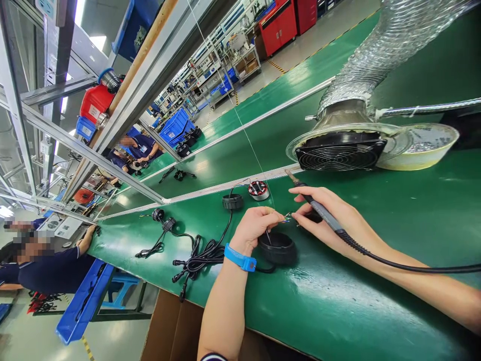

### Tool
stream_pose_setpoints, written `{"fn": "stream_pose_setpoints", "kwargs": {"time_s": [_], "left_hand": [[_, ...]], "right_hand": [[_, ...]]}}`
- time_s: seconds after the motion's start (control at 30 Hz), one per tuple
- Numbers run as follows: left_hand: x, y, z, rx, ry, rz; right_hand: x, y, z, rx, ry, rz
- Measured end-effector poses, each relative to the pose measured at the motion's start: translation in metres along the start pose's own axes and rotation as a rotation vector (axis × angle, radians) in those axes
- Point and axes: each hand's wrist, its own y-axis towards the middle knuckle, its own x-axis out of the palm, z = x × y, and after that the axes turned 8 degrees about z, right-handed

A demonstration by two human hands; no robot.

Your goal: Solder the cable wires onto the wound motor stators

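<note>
Wrist strap worn vs static | pinches wire ends w/ L hand fingers over black housing nr bench front edge | clamps soldering iron pen-style in R hand, tip off wires

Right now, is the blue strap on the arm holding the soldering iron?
No: the blue strap sits behind the left hand; the right hand grips the soldering iron.

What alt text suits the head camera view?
The right hand holds a black pen-shaped soldering iron, tip raised; the left hand, with a blue wrist strap, pinches thin coloured wires over a round black housing on a green table.
</note>
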Motion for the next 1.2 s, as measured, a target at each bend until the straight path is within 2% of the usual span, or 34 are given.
{"fn": "stream_pose_setpoints", "kwargs": {"time_s": [0.13,0.23,0.3,0.37,0.47,0.67,0.8,0.93,1.2], "left_hand": [[0.001,-0.001,-0.001,-0.002,0.032,0.004],[0.002,-0.002,0.001,0.009,0.035,0.018],[0.002,-0.004,0.002,0.011,0.038,0.025],[0.003,-0.005,0.003,0.01,0.033,0.032],[0.005,-0.006,0.003,0.014,0.027,0.052],[0.005,-0.007,0.003,0.0,0.053,0.082],[0.005,-0.007,0.004,0.006,0.055,0.073],[0.005,-0.007,0.004,0.023,0.035,0.074],[0.007,-0.009,0.005,0.023,0.037,0.089]], "right_hand": [[-0.001,0.0,0.0,0.03,0.036,0.001],[-0.006,-0.001,-0.009,0.07,0.058,0.019],[-0.012,0.0,-0.019,0.103,0.024,0.066],[-0.021,-0.001,-0.028,0.097,-0.053,0.168],[-0.034,-0.002,-0.037,-0.022,-0.154,0.273],[-0.04,-0.008,-0.036,-0.263,-0.178,0.258],[-0.038,-0.007,-0.038,-0.319,-0.202,0.23],[-0.037,-0.007,-0.038,-0.249,-0.179,0.218],[-0.035,-0.006,-0.046,0.057,0.031,0.249]]}}
